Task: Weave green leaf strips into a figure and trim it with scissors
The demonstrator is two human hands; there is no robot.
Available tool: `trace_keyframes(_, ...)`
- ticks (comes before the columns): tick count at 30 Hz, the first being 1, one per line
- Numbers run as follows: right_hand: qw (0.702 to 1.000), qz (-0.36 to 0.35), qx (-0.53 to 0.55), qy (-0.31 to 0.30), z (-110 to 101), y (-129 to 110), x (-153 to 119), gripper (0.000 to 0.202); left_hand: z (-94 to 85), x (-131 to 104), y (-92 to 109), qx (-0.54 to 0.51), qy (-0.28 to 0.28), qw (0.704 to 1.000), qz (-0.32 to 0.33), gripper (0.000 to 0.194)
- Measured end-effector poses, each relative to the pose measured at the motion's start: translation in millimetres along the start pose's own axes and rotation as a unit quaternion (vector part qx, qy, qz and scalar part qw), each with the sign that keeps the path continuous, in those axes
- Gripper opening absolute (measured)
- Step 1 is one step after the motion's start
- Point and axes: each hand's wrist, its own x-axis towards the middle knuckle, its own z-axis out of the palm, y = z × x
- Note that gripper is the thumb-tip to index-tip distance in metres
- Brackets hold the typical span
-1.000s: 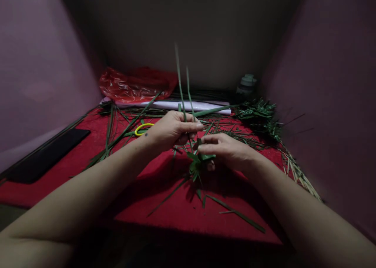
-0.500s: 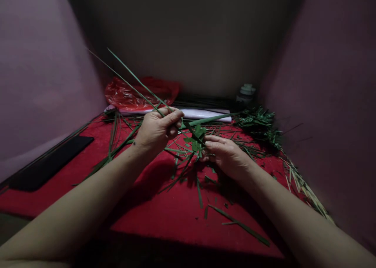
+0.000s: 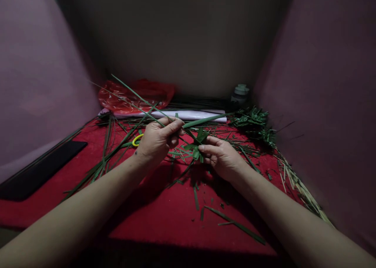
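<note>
The left hand (image 3: pixel 158 139) pinches thin green leaf strips (image 3: pixel 138 95) pointing to ten o'clock; at its three o'clock, the right hand (image 3: pixel 221 156) grips a flower-shaped green leaf piece (image 3: pixel 196 153).

Front tabletop (image 3: pixel 141 223) passable, leafy bundle (image 3: pixel 253 124) blocking back right

There are two hands (image 3: pixel 158 139) (image 3: pixel 221 156), one bag (image 3: pixel 149 91), one bottle (image 3: pixel 240 94).

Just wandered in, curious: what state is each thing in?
Left hand: closed on leaf strips
Right hand: pinching the leaf piece
Leaf strips: long, slanting up leftward
Leaf piece: splayed outward
Red bag: crumpled
White roll: rolled up
Bottle: upright, capped
Yellow loop: partly hidden
Black slab: lying flat
</note>
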Motion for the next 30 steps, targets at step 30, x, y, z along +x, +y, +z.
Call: trace_keyframes(30, 0.999, 0.018, 0.029, 0.035, -7.3, -7.0, 4.7, 0.03, -9.0, 5.0, -6.9, 0.075, -0.084, 0.988, -0.103, 0.024)
